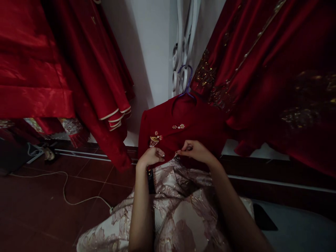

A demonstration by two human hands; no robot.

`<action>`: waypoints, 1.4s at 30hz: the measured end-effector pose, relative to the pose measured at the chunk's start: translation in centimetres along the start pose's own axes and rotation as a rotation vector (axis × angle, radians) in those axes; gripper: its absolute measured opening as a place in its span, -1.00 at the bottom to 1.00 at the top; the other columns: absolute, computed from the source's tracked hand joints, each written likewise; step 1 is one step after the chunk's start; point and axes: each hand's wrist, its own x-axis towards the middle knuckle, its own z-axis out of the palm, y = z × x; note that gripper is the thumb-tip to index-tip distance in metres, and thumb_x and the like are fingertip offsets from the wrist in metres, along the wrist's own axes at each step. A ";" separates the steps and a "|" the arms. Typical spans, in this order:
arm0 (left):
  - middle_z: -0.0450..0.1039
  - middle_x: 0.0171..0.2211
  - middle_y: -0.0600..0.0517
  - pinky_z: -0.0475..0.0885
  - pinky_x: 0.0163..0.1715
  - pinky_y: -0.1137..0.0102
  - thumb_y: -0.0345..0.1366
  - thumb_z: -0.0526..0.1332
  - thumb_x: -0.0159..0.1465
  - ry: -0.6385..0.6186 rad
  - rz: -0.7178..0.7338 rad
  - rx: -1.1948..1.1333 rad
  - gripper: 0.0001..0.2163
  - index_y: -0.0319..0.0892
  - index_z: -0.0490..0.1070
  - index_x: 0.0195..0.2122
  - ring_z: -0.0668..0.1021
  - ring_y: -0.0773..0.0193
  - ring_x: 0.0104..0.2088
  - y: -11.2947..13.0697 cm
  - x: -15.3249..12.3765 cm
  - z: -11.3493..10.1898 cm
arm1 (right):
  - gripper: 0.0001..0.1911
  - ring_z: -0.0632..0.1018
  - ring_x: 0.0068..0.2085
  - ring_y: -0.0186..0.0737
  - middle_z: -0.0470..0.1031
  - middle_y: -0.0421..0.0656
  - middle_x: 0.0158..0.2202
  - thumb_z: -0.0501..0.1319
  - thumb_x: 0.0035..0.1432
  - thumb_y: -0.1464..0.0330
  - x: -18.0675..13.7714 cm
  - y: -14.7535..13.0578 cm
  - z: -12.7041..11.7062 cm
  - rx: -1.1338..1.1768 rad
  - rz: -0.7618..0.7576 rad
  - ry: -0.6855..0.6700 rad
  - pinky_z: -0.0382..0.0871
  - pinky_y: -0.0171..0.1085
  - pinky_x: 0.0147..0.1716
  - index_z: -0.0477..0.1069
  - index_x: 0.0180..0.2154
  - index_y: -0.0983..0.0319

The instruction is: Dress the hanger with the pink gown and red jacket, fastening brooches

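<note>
A dark red jacket (194, 122) hangs on a purple hanger (187, 79) in front of me, with gold frog fasteners (155, 138) down its front. My left hand (152, 155) is curled at the jacket's lower front edge, fingers pinched on the fabric. My right hand (195, 150) is beside it, fingers closed on a small fastener near the hem. A dark band sits on my left wrist (150, 180). Below my arms spreads a pale pink and gold brocade skirt (178, 213).
Red satin garments (86, 70) hang on the left and embroidered red gowns (275, 80) on the right, against a white wall (149, 42). A white cable (65, 196) trails over the dark red tile floor (39, 210). A grey surface (301, 227) lies at the lower right.
</note>
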 end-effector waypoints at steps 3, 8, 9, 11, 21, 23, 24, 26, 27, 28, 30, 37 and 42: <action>0.50 -0.40 -0.02 0.38 -0.33 0.47 -0.53 0.26 -0.11 0.065 0.083 0.061 -0.82 -0.28 0.44 -0.42 0.50 0.35 -0.40 -0.5 1.7 2.0 | -0.65 0.35 -0.60 -0.45 0.45 -0.21 -0.54 0.35 -0.23 0.17 -0.7 -1.1 -1.5 0.145 0.065 -0.002 0.12 -0.46 -0.71 0.27 -0.53 0.25; 0.48 -0.47 0.00 0.33 -0.42 0.48 -0.47 0.24 -0.03 0.334 0.097 0.167 -0.91 -0.26 0.40 -0.46 0.46 0.36 -0.46 -1.0 3.2 4.1 | -0.64 0.43 -0.56 -0.41 0.48 -0.16 -0.50 0.36 -0.22 0.18 -1.2 -3.1 -1.2 0.312 0.104 -0.107 0.19 -0.47 -0.72 0.28 -0.48 0.26; 0.47 -0.48 0.02 0.33 -0.43 0.48 -0.47 0.25 -0.04 0.333 0.103 0.159 -0.90 -0.26 0.40 -0.46 0.46 0.36 -0.47 -1.1 3.1 4.0 | -0.64 0.45 -0.54 -0.39 0.48 -0.16 -0.51 0.36 -0.21 0.18 -1.1 -3.2 -0.6 0.337 0.104 -0.119 0.21 -0.47 -0.71 0.29 -0.47 0.26; 0.46 -0.49 0.04 0.33 -0.43 0.50 -0.48 0.26 -0.06 0.274 0.120 0.097 -0.89 -0.26 0.39 -0.46 0.46 0.38 -0.47 -1.2 2.9 3.4 | -0.64 0.49 -0.52 -0.36 0.47 -0.16 -0.53 0.35 -0.20 0.18 -0.5 -2.8 1.1 0.374 0.096 -0.102 0.25 -0.47 -0.69 0.29 -0.45 0.27; 0.49 -0.51 -0.01 0.43 -0.33 0.43 -0.38 0.39 -0.17 0.190 0.082 -0.287 -0.75 -0.33 0.42 -0.45 0.52 0.37 -0.46 -2.7 2.0 0.6 | -0.59 0.56 -0.47 -0.23 0.47 -0.19 -0.51 0.34 -0.21 0.10 2.1 3.0 7.3 0.336 0.067 0.107 0.43 -0.35 -0.65 0.29 -0.44 0.25; 0.50 -0.51 -0.01 0.44 -0.33 0.42 -0.38 0.38 -0.16 0.192 0.073 -0.298 -0.76 -0.33 0.43 -0.45 0.52 0.38 -0.46 -2.7 2.1 0.6 | -0.59 0.56 -0.46 -0.24 0.48 -0.18 -0.50 0.34 -0.21 0.11 2.0 2.9 7.1 0.361 0.066 0.083 0.45 -0.34 -0.61 0.30 -0.44 0.26; 0.50 -0.50 -0.02 0.44 -0.32 0.41 -0.40 0.38 -0.16 0.187 0.069 -0.305 -0.77 -0.33 0.43 -0.45 0.53 0.37 -0.45 -2.7 2.1 0.7 | -0.59 0.55 -0.46 -0.25 0.48 -0.18 -0.50 0.34 -0.21 0.11 2.0 2.8 7.0 0.381 0.065 0.066 0.47 -0.33 -0.59 0.30 -0.44 0.26; 0.52 -0.48 -0.04 0.45 -0.28 0.38 -0.43 0.37 -0.17 0.173 0.062 -0.320 -0.78 -0.33 0.43 -0.46 0.54 0.34 -0.43 -2.6 2.1 0.7 | -0.59 0.55 -0.46 -0.27 0.49 -0.16 -0.50 0.35 -0.22 0.12 1.9 2.4 6.7 0.419 0.065 0.048 0.48 -0.32 -0.54 0.31 -0.46 0.28; 0.52 -0.48 -0.05 0.45 -0.27 0.37 -0.44 0.37 -0.18 0.165 0.059 -0.322 -0.78 -0.33 0.43 -0.47 0.55 0.34 -0.42 -2.6 2.0 0.8 | -0.60 0.54 -0.46 -0.29 0.49 -0.16 -0.50 0.35 -0.22 0.12 1.9 2.2 6.7 0.431 0.065 0.049 0.48 -0.32 -0.52 0.32 -0.47 0.28; 0.52 -0.47 -0.05 0.45 -0.26 0.36 -0.44 0.37 -0.18 0.160 0.056 -0.320 -0.78 -0.33 0.43 -0.47 0.54 0.33 -0.42 -2.6 2.0 0.8 | -0.60 0.54 -0.46 -0.29 0.49 -0.15 -0.50 0.36 -0.22 0.12 1.9 2.1 6.7 0.438 0.065 0.056 0.48 -0.32 -0.52 0.32 -0.47 0.28; 0.52 -0.48 -0.04 0.44 -0.27 0.37 -0.44 0.37 -0.18 0.160 0.053 -0.296 -0.79 -0.32 0.42 -0.48 0.54 0.34 -0.42 -2.5 2.0 0.8 | -0.61 0.53 -0.47 -0.30 0.49 -0.15 -0.51 0.36 -0.22 0.13 1.9 2.1 6.8 0.433 0.066 0.077 0.47 -0.33 -0.53 0.32 -0.48 0.28; 0.46 -0.51 0.05 0.33 -0.41 0.46 -0.36 0.29 -0.06 0.257 0.110 0.190 -0.89 -0.23 0.38 -0.51 0.46 0.37 -0.48 -1.8 1.7 1.3 | -0.60 0.51 -0.48 -0.32 0.47 -0.18 -0.51 0.37 -0.24 0.15 2.3 3.0 6.9 0.417 0.061 0.052 0.47 -0.33 -0.52 0.32 -0.45 0.28; 0.45 -0.49 0.01 0.27 -0.43 0.44 -0.30 0.26 0.00 0.363 0.132 0.440 -0.90 -0.18 0.35 -0.49 0.47 0.28 -0.45 -1.2 1.6 1.8 | -0.60 0.52 -0.47 -0.32 0.48 -0.17 -0.49 0.37 -0.24 0.15 2.3 3.3 6.9 0.447 0.057 0.043 0.48 -0.32 -0.51 0.31 -0.45 0.27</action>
